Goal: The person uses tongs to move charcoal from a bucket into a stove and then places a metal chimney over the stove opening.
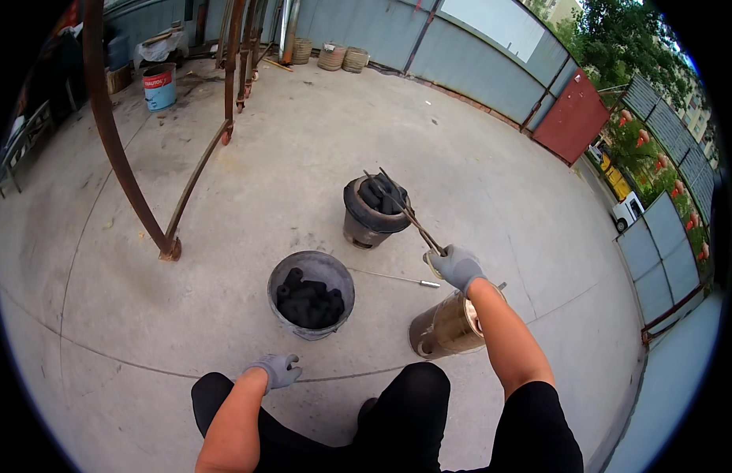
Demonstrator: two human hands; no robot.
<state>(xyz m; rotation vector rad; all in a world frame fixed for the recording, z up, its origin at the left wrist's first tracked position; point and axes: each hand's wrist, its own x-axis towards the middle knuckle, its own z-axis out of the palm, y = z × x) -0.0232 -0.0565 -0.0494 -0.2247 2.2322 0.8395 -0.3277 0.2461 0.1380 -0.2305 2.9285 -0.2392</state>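
- A grey round metal bucket point(303, 261) holds black tube-shaped charcoal pieces point(309, 306).
- Beyond the bucket, slightly right, a dark round charcoal stove point(364, 231) is heaped with similar black chunks point(386, 202).
- Right of the bucket, the grey-gloved right hand point(458, 268) is closed around long brown metal tongs point(427, 236); their tips cross the stove's heap, and whether they pinch a piece I cannot tell.
- On the bucket's near side, the grey-gloved left hand point(279, 370) hangs half-open, fingers curled, apparently holding nothing.
- Right of the bucket lie a thin silver-handled metal rod point(397, 277) and, nearer the person, a brass-coloured metal cylinder point(445, 327).
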